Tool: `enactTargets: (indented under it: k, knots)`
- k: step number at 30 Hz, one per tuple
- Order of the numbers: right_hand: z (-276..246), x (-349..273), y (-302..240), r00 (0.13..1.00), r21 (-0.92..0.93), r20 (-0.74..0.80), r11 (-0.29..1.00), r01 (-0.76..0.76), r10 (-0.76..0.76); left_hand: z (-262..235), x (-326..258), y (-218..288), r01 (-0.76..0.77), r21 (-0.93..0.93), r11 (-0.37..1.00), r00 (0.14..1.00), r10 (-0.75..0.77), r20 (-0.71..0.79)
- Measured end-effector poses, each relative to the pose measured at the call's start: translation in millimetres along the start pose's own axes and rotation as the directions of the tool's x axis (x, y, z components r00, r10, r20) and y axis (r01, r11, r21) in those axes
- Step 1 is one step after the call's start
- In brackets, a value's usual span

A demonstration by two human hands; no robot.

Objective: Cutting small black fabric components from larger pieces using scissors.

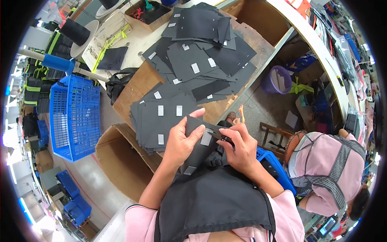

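Observation:
My left hand [181, 141] pinches the upper edge of a black fabric panel [197, 155] between thumb and fingers, holding it up in front of my apron. White rectangular patches show on the panel. In my right hand [242, 147] is a small pair of dark thread snips [223, 138], their tips at the panel's top edge beside a white patch. Whether the blades touch a thread is too small to tell. An orange cord [241, 115] rises by the right hand's knuckles. Just beyond my hands lies a stack of similar black panels [169, 127] with white patches.
More black panels [197, 56] are heaped on the wooden tabletop [139, 82]. To the left are a blue plastic basket [74, 117] and an open cardboard box [121, 161]. On the right, a purple bin [276, 79] stands on the floor, and a person in pink [328, 171] sits close by.

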State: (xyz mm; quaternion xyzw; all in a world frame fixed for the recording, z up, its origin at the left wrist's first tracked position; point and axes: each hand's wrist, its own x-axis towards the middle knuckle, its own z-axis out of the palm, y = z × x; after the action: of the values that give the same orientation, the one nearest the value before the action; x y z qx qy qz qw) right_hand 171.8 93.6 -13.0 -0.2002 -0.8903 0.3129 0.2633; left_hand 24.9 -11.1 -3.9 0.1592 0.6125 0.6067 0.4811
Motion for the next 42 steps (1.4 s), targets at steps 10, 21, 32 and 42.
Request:
enactTargets:
  k: [10, 21, 32, 42]
  knots:
    - [9.8, -7.5, -8.1, 0.989, 0.094, -0.019, 0.985, -0.144, 0.147, 14.2, -6.1, -5.6, -0.115, -0.017, 0.993, 0.969, 0.109, -0.221]
    - [16.9, -5.4, -9.3, 0.774, 0.839, 0.181, 0.315, -0.444, 0.607, 20.4, -5.6, -10.2, -0.147, -0.234, 0.961, 0.961, 0.083, -0.265]
    - [15.7, 1.8, -5.9, 0.992, 0.126, -0.1, 0.99, -0.067, 0.08, 27.5, -7.2, -10.0, -0.231, -0.117, 0.966, 0.937, 0.188, -0.293]
    - [16.7, -3.6, -6.7, 0.983, 0.162, -0.156, 0.984, -0.075, 0.1, 25.2, -6.0, -18.3, -0.259, -0.056, 0.964, 0.921, 0.229, -0.314]
